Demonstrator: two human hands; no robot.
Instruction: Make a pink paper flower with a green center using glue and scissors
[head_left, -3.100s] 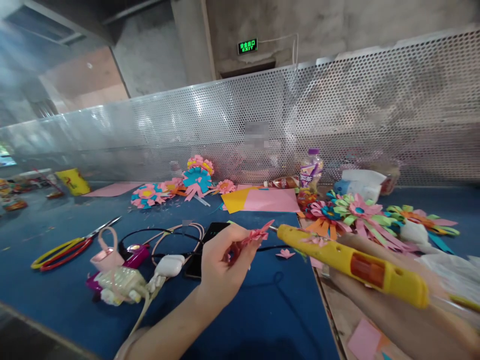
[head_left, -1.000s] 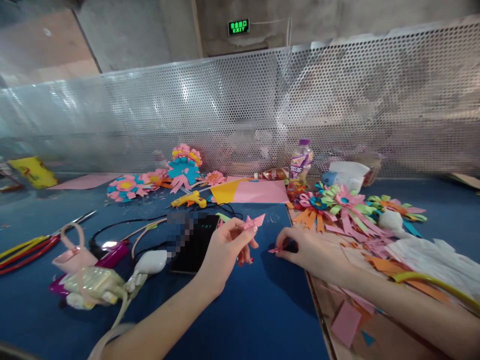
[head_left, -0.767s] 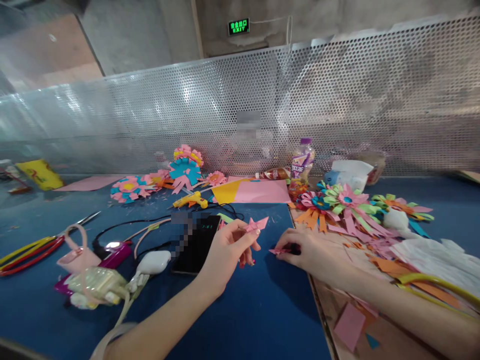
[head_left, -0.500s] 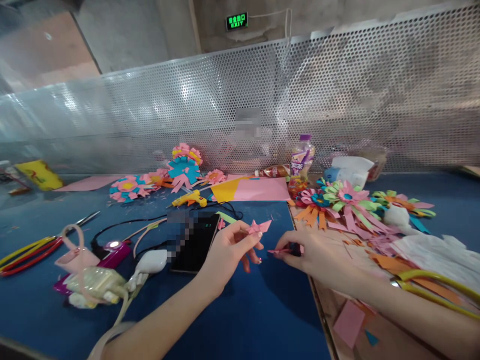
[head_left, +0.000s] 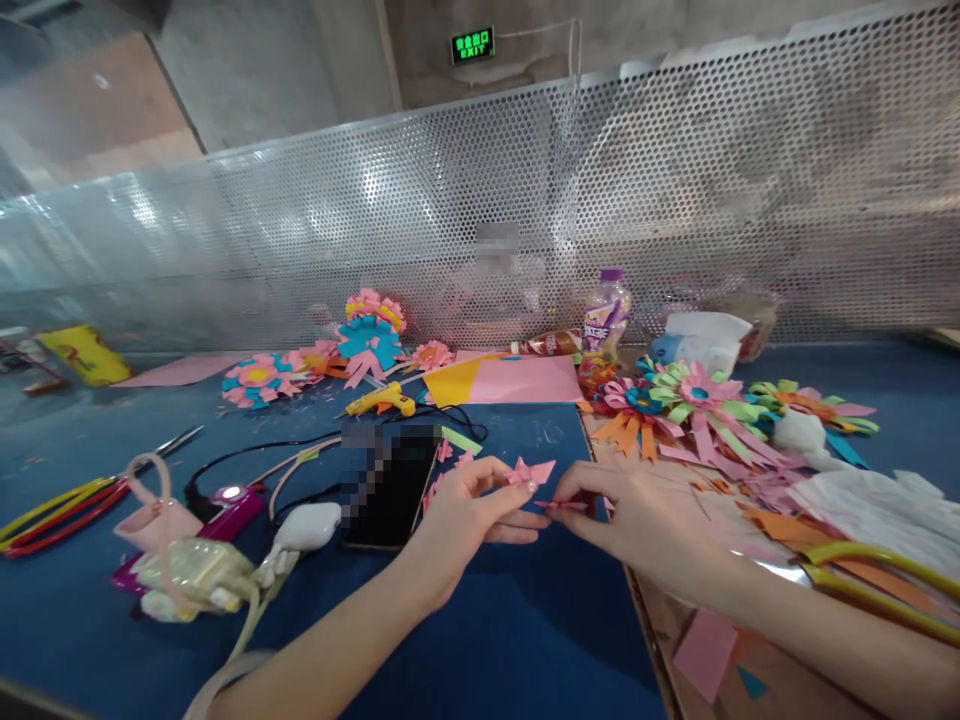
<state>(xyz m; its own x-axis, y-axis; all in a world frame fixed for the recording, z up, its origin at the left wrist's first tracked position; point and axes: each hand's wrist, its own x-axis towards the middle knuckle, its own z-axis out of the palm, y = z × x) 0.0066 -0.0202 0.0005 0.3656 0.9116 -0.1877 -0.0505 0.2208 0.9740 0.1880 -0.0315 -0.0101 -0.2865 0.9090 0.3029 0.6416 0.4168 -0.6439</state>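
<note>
Between thumb and forefinger, my left hand (head_left: 480, 508) pinches a folded pink paper piece (head_left: 532, 470) with pointed ends. Close on its right, my right hand (head_left: 611, 505) grips a small pink paper piece (head_left: 564, 505), mostly covered by the fingers. The fingertips of both hands nearly meet over the blue tabletop (head_left: 525, 620). Beside my left hand lies a black phone (head_left: 390, 495), and small pink paper bits (head_left: 444, 452) lie along its right edge. A yellow glue gun (head_left: 382, 400) rests beyond the phone.
Paper rosettes (head_left: 697, 390) are heaped at the right, with others (head_left: 259, 378) at the back left. Yellow-handled scissors (head_left: 862, 570) lie under my right forearm. At left are red-and-yellow-handled scissors (head_left: 67, 510) and a white earphone case (head_left: 309, 525). A bottle (head_left: 604, 325) stands before the perforated metal screen (head_left: 450, 200).
My left hand has moved slightly right and down with its pink paper piece. The gap between the hands has narrowed, and the right hand's paper now reaches the left fingertips.
</note>
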